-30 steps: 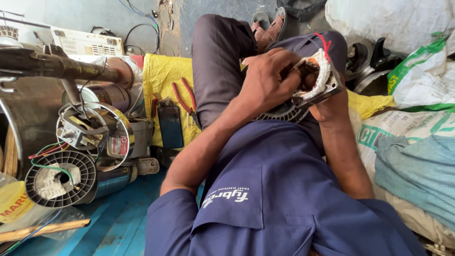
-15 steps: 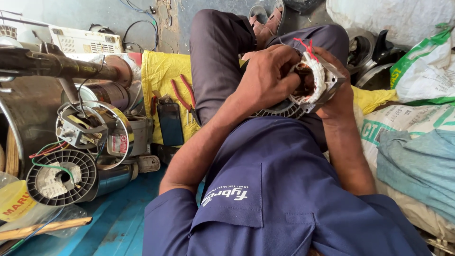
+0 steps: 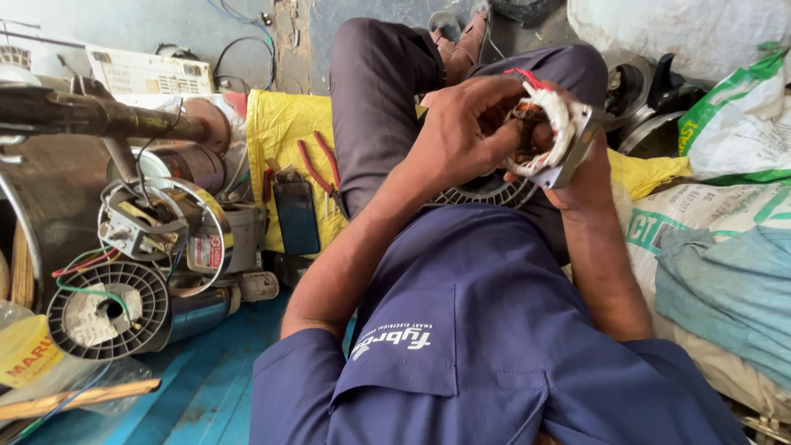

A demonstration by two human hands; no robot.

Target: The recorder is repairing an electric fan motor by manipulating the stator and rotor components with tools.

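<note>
I am sitting with my legs stretched out and holding a small motor stator [image 3: 568, 140] above my lap. It has a metal core, copper windings wrapped in white tape and red leads at the top. My right hand [image 3: 587, 183] grips the stator from below and behind. My left hand [image 3: 461, 132] reaches across from the left, and its fingertips press on the windings at the stator's open face. A ribbed metal motor part [image 3: 486, 191] lies on my lap under the hands.
A yellow cloth [image 3: 280, 132] on the left carries red-handled pliers [image 3: 317, 169] and a black phone [image 3: 295, 216]. Further left are a wire spool [image 3: 107, 309], motor housings and a metal shaft [image 3: 99, 115]. Printed sacks [image 3: 725, 124] and a blue-grey cloth [image 3: 725, 288] lie on the right.
The stator has tilted a little in my hands and my left fingers have shifted on the windings. Both hands keep their hold.
</note>
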